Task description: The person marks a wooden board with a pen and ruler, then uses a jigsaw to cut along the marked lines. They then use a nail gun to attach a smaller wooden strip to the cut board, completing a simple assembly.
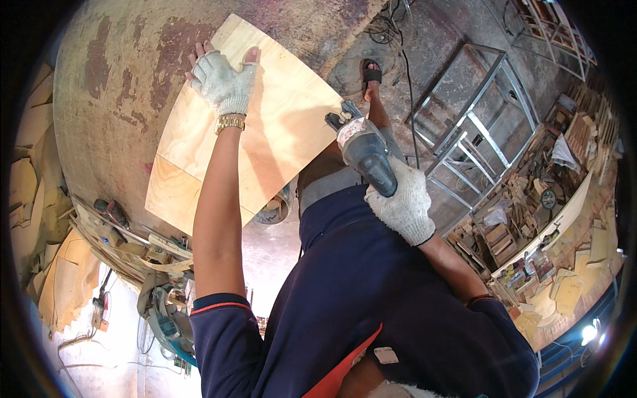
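A pale plywood sheet with a curved far-right edge lies on a worn, paint-stained worktop. Pressed on the sheet near its far end is my left hand, in a light knitted glove that leaves the fingertips bare. Its fingers and thumb are apart, and it grips nothing. My right hand, gloved too, is wrapped round the body of a dark grey jigsaw. The jigsaw's front end is at the sheet's right corner; its blade is too small to make out.
Right of the worktop stand welded metal frames on the concrete floor. A black cable hangs down beside my foot. Wood scraps are heaped at right, with cut board pieces at far left. A cordless drill lies near the worktop's near-left edge.
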`<state>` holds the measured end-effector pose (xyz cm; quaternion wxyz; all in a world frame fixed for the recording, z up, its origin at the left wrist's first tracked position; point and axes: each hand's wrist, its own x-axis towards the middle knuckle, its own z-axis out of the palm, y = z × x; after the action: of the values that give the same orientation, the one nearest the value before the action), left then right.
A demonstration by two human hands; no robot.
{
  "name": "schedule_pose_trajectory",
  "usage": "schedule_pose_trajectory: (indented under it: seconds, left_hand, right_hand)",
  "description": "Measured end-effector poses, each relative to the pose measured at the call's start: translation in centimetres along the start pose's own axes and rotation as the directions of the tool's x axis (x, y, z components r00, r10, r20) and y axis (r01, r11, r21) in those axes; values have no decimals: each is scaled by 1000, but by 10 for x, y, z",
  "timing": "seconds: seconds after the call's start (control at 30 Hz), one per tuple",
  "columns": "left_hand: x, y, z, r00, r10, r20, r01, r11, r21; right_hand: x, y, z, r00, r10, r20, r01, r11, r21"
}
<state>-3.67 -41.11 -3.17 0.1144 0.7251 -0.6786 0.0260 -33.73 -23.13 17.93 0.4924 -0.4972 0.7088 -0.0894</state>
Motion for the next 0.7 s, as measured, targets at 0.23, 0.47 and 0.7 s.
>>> schedule_pose_trajectory:
  seconds: [0.23,0.47,0.7]
  left_hand:
    - [0,1,-1,1000,-15,-3,15,1000,4]
    - [-1,1,1,1000,4,-29,-4,1000,21]
    - [-1,0,1,999,-4,-33,4,1000,-4]
  right_hand:
    - [2,-2,1,1000,-10,-7,10,1000,-23]
    - [5,-3,0,1000,2,16,-1,999,-51]
    - [5,-5,2,1000,6,5,-6,999,-52]
